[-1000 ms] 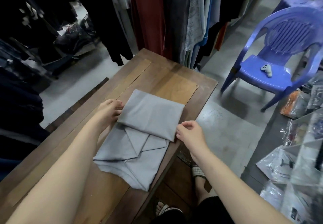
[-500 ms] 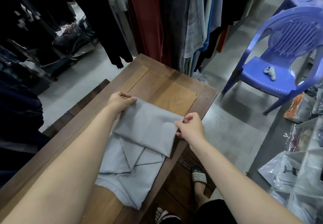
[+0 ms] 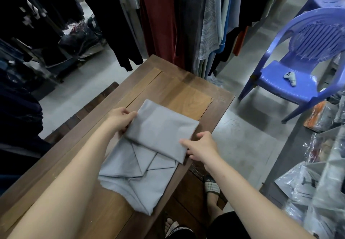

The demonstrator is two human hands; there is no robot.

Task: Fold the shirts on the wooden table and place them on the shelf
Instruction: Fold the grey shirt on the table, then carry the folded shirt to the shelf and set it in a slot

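While the grey shirt (image 3: 160,132) lay on the wooden table (image 3: 173,89) along its right edge, left hand (image 3: 121,119) and right hand (image 3: 202,148) each pinched a side of the folded-over flap. Step looked mid-fold. Next move likely needed one more fold toward the table's near end, edges aligned.

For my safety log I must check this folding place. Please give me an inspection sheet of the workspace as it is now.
Surface: wooden table, far part bare.
Job's things: grey shirt lies on the table, partly folded, top part doubled over.
Clutter: white game controller on the blue plastic chair.
Fingers: left hand grips the fold's left edge; right hand pinches its right edge.
Cables: nothing seen.
Surroundings: hanging clothes behind the table; plastic-wrapped packs at the right.
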